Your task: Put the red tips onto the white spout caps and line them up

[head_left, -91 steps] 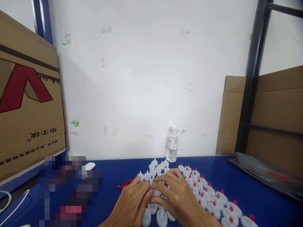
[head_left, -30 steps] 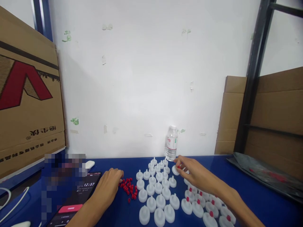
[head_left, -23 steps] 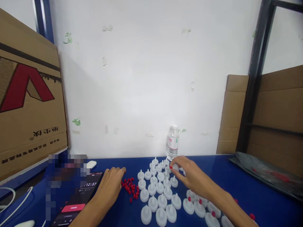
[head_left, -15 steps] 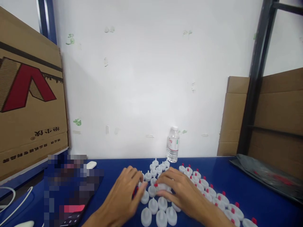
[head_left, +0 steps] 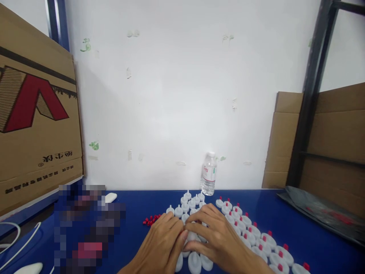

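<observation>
My left hand (head_left: 165, 243) is closed, its thumb and fingertips pressed together against the right fingertips. Whatever it pinches is hidden. My right hand (head_left: 213, 236) curls around a white nozzle cap (head_left: 192, 236), partly hidden by its fingers. Below and behind both hands, several white nozzle caps (head_left: 194, 262) stand spout-up on the blue table. A small heap of red tip caps (head_left: 151, 220) lies just beyond my left hand. Right of my right hand, rows of white nozzle caps with red tips (head_left: 265, 243) stand on the table.
A water bottle (head_left: 209, 174) stands at the back against the white wall. A big printed cardboard box (head_left: 40, 160) is at the left, near a pixelated area and white cables (head_left: 25, 247). A grey plastic bag (head_left: 322, 211) lies at the right, before cardboard sheets (head_left: 339, 152).
My left hand has moved right, off the red tip caps, which now show. Its fingertips meet those of my right hand. A red tip seen by the right fingers is now hidden.
</observation>
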`<state>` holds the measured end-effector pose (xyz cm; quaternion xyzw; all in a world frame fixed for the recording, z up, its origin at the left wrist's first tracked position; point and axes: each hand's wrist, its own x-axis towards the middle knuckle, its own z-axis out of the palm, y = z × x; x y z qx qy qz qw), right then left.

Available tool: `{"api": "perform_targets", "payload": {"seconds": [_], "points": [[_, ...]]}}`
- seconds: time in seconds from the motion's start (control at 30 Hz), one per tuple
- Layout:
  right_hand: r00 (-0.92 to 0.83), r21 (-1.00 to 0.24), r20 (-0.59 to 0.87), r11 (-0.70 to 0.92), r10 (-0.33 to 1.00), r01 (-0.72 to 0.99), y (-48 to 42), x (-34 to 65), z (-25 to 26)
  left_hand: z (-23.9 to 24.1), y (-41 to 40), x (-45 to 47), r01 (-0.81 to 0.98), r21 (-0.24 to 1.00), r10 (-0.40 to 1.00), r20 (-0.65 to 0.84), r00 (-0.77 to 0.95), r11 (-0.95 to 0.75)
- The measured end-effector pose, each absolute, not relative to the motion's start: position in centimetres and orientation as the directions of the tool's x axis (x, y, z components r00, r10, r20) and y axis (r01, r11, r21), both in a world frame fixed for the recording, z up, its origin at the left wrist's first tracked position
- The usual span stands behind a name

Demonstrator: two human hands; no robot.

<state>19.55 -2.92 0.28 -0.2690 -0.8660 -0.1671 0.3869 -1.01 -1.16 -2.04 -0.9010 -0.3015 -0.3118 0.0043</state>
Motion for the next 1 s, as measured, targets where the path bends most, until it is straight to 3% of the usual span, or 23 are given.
{"api": "perform_targets", "payload": {"seconds": [0.23, 0.4, 0.53, 0.6, 0.7, 0.77, 1.0], "points": [[-0.519, 0.175, 0.803, 0.716, 0.293, 0.675, -3.6, 18.6, 1.3, -4.2, -1.4, -1.6, 0.636, 0.42, 0.729, 0.586, 0.354, -0.647], [-0.491, 0.19, 0.816, 0.66, 0.305, 0.727, -3.4, 18.7, 0.7, -3.9, -1.5, -1.2, 0.5, 0.607, 0.782, 0.541, 0.309, -0.618], [-0.36, 0.125, 0.831, 0.488, 0.424, 0.864, -1.0, 22.5, 0.6, -1.2, -0.8, -2.2, 0.344, 0.791, 0.858, 0.505, 0.098, -0.505], [-0.272, 0.055, 0.822, 0.406, 0.501, 0.912, 0.0, 24.7, 0.9, -0.1, 0.1, -3.3, 0.452, 0.729, 0.831, 0.554, 0.05, -0.514], [-0.176, -0.063, 0.788, 0.362, 0.59, 0.93, 0.6, 26.1, 1.5, 0.4, 1.8, -4.6, 0.795, 0.428, 0.816, 0.561, 0.139, -0.43], [-0.153, -0.123, 0.757, 0.369, 0.635, 0.921, 0.5, 26.0, 1.6, 0.2, 2.7, -5.0, 0.888, 0.284, 0.841, 0.51, 0.18, -0.362], [-0.219, -0.179, 0.69, 0.455, 0.69, 0.872, 0.1, 25.1, 1.4, -1.3, 4.3, -5.6, 0.916, 0.225, 0.88, 0.423, 0.214, -0.331]]}}
